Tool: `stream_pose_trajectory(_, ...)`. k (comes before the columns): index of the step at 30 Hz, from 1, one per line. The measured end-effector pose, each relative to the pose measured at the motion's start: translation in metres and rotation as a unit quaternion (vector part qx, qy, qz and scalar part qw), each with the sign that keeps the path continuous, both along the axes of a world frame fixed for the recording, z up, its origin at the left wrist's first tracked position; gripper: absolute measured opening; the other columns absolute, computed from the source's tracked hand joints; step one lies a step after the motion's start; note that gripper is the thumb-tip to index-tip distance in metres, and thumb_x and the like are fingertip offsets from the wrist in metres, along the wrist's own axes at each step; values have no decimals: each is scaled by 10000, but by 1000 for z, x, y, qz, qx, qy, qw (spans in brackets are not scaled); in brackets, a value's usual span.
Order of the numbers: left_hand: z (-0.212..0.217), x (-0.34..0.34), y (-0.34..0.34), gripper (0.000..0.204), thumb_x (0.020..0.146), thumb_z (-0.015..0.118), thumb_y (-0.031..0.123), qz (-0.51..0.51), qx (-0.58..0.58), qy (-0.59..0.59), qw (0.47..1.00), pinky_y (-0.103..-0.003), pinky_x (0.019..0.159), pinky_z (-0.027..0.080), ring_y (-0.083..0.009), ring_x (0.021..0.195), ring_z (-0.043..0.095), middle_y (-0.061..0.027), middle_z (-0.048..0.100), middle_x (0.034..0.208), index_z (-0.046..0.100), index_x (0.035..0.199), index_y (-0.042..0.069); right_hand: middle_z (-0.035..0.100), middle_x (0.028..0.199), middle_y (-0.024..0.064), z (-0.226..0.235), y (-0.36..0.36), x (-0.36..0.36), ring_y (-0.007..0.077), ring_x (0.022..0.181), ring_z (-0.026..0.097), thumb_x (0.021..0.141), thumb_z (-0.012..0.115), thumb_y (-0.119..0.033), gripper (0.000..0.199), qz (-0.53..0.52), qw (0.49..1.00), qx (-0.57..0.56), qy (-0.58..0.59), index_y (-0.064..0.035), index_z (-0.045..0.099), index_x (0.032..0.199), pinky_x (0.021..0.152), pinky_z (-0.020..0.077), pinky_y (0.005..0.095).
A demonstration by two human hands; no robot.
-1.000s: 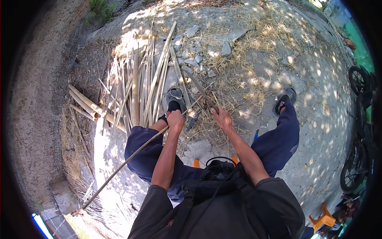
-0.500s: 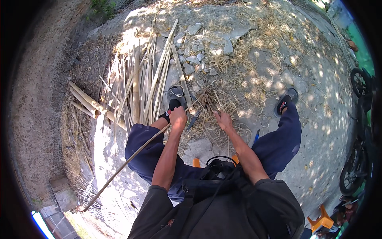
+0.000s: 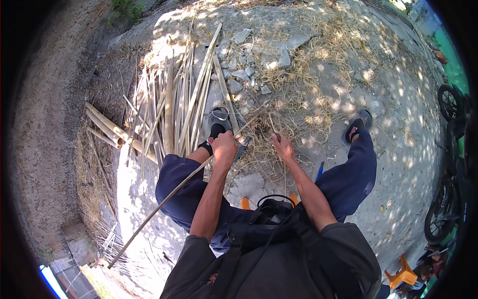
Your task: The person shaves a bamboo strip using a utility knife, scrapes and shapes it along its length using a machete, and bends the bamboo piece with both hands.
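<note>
Closed in a firm fist around a long thin stick (image 3: 199, 169) with the left hand (image 3: 224, 148), near the left shoe (image 3: 219, 115). Slanting from there across the left trouser leg (image 3: 174, 174) toward the lower left, upper end over pale shavings (image 3: 318, 119). Fingers curled on the right hand (image 3: 283, 146), near that end; cannot tell how tightly, nor around what.

From my remote seat, I see green plants (image 3: 128, 10) at eleven o'clock, pale stones (image 3: 241, 36) at twelve, and a green sheet-like surface (image 3: 450, 57) at two. A dark two-wheeler (image 3: 450, 172) stands at three, with an orange stool (image 3: 409, 275) at four.
</note>
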State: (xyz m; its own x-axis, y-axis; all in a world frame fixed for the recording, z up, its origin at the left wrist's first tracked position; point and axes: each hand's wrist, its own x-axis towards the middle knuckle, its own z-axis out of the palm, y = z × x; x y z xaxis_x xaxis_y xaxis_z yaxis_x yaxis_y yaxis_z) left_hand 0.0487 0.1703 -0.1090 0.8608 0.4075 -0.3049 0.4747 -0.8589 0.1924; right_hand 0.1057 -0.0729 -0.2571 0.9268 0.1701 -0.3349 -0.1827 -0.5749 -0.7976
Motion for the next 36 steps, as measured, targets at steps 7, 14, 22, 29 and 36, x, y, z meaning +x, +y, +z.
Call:
stream_pose_trajectory(7, -30, -1, 14, 196, 928, 658, 195, -6, 17, -14, 1000, -499, 780, 606, -407, 923, 750, -223, 757, 983, 777, 956, 42, 668, 741, 210, 5, 8, -7, 404, 745, 678, 987, 572, -590, 581, 2, 1000, -6, -8, -17, 670, 994, 705, 504, 502)
stream_pose_trajectory(14, -51, -8, 14, 207, 909, 620, 186, -8, 41, -19, 999, -517, 760, 593, -424, 878, 741, -246, 743, 925, 761, 907, 35, 672, 770, 232, -1, -1, -5, 436, 775, 679, 987, 571, -597, 596, 32, 998, -53, 22, -10, 676, 1005, 727, 507, 512)
stream_pose_trajectory(22, -44, -7, 9, 195, 916, 630, 148, -41, 69, -46, 996, -488, 720, 607, -394, 841, 757, -213, 748, 878, 770, 871, 19, 668, 760, 231, -12, -2, -12, 434, 778, 677, 999, 563, -571, 572, -9, 999, -52, 8, -10, 672, 998, 726, 503, 511)
stream_pose_trajectory(29, -37, -6, 6, 191, 927, 629, 174, -25, 52, -22, 998, -513, 745, 599, -419, 863, 747, -232, 744, 909, 745, 913, 24, 578, 689, 213, 5, 6, -4, 331, 618, 562, 1019, 576, -499, 509, 10, 1000, -8, -21, 6, 610, 968, 630, 451, 466)
stream_pose_trajectory(36, -36, -1, 8, 188, 918, 625, 162, -21, 58, -44, 997, -488, 733, 605, -394, 851, 752, -209, 749, 885, 755, 884, 30, 549, 650, 174, -10, 4, -13, 299, 596, 503, 1009, 590, -528, 549, 16, 999, -21, -18, 15, 601, 931, 624, 443, 455)
